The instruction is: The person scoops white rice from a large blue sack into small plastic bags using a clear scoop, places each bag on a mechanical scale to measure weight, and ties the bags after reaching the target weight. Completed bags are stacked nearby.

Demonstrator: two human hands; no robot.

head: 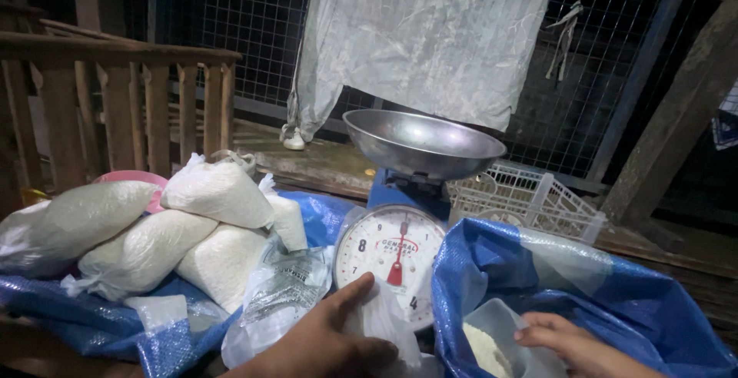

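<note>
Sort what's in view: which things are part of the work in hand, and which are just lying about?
In use: left hand holding a clear plastic bag; right hand in the blue sack of white grain; weighing scale; filled bags.
Lying about: white crate; hanging sheet; wooden railing.

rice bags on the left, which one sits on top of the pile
The knotted bag of rice nearest the wooden railing; it rests on the others, which lie lower on the blue tarp.

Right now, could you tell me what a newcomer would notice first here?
A blue dial scale with an empty metal pan stands mid-frame. Tied bags of white grain pile at left. The left hand holds a thin plastic bag; the right hand reaches into the blue sack.
</note>
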